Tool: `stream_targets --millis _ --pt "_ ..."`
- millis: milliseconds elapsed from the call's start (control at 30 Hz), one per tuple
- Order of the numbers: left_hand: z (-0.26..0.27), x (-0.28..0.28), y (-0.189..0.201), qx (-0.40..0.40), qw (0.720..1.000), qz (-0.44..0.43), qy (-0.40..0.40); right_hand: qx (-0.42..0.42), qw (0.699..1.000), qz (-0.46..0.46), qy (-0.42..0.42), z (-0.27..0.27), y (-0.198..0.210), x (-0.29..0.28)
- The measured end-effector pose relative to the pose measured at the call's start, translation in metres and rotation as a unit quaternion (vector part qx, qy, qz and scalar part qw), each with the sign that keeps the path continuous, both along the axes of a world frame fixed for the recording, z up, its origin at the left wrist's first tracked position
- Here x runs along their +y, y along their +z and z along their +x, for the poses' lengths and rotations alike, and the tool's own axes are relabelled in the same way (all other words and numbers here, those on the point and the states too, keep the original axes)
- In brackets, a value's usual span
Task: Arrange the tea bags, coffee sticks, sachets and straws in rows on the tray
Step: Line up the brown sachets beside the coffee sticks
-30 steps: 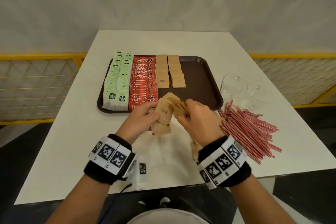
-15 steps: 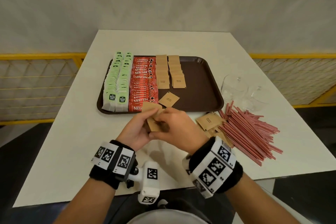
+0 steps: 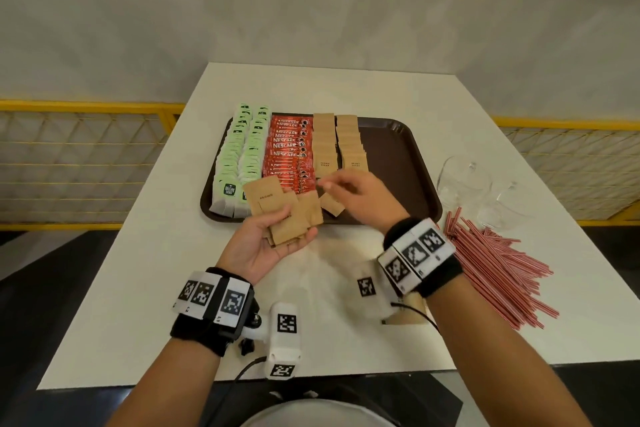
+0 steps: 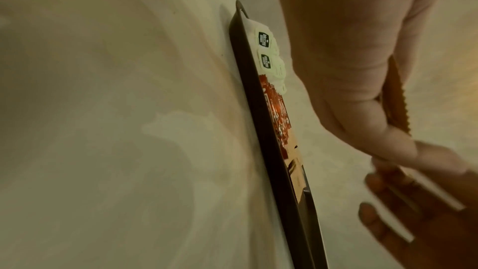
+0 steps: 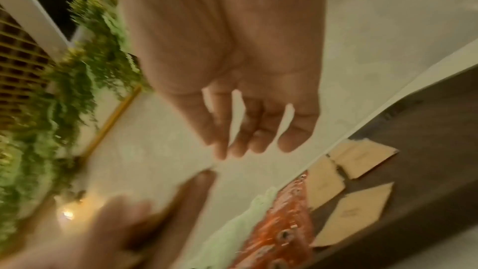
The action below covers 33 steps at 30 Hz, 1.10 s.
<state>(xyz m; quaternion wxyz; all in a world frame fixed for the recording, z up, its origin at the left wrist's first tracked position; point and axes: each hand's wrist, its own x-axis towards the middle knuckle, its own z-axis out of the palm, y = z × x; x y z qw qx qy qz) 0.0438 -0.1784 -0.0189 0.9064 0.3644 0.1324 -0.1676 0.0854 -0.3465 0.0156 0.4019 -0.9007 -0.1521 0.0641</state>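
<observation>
My left hand (image 3: 294,224) is palm up at the tray's near edge and grips a fanned stack of brown sachets (image 3: 266,199), whose edge shows in the left wrist view (image 4: 398,97). My right hand (image 3: 332,184) hovers over the brown tray (image 3: 398,163) with straight fingers (image 5: 245,140) and holds nothing. A loose sachet (image 5: 354,212) lies askew on the tray under that hand. On the tray stand rows of green tea bags (image 3: 239,156), red coffee sticks (image 3: 287,152) and two rows of brown sachets (image 3: 337,146). Red straws (image 3: 498,263) lie heaped on the table to the right.
Clear plastic cups (image 3: 464,180) stand right of the tray, behind the straws. Another brown sachet (image 3: 408,317) lies on the white table under my right wrist. The tray's right half is bare. A yellow railing (image 3: 86,107) runs along both sides of the table.
Both hands were together on the sachet stack before the tray. Now the right hand has let go and reached over the tray, while the left has turned palm up with the sachets fanned.
</observation>
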Motion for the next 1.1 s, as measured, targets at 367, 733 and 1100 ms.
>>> stream_targets --millis 367,733,1100 --pt "0.007 0.004 0.003 -0.017 1.000 -0.019 0.009 0.104 0.921 -0.370 0.069 0.044 -0.024 0.000" --pt "0.011 0.006 0.002 -0.020 0.999 -0.050 -0.001 0.056 0.896 -0.417 0.142 0.040 -0.023 -0.009" --pt "0.019 0.003 -0.003 -0.014 0.999 0.050 -0.013 0.074 0.997 -0.029 0.020 0.022 -0.011 -0.026"
